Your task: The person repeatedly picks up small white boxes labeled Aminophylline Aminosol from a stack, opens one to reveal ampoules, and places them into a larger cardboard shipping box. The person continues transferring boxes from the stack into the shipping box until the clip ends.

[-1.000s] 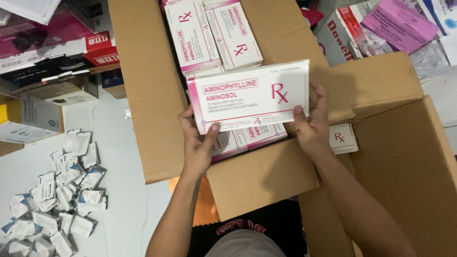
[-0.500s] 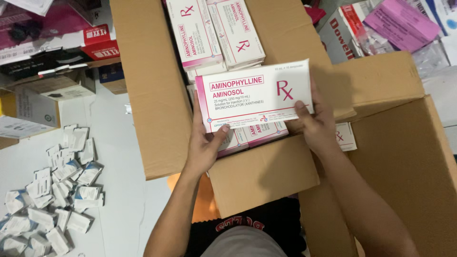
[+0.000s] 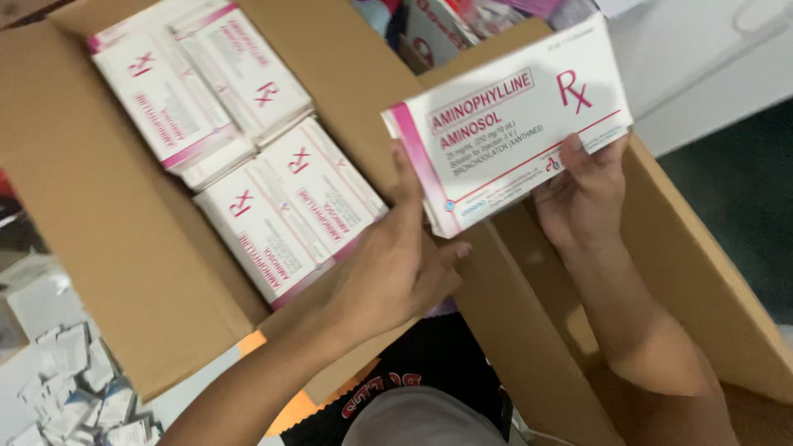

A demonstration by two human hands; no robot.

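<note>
Both my hands hold one flat white medicine box with pink edging (image 3: 512, 116), lifted above and to the right of an open cardboard carton (image 3: 99, 231). My left hand (image 3: 395, 264) grips its lower left corner. My right hand (image 3: 582, 194) grips its lower right edge. Inside the carton lie several more white and pink boxes (image 3: 281, 198), packed flat in rows.
A second brown cardboard box (image 3: 686, 272) sits to the right, under my right forearm. Small white sachets (image 3: 74, 388) lie piled at the lower left. More packages (image 3: 429, 25) crowd the top edge. A dark floor patch (image 3: 743, 190) shows at the right.
The view has swung and closed in. My hands have carried the white and pink box up and to the right, away from the open carton.
</note>
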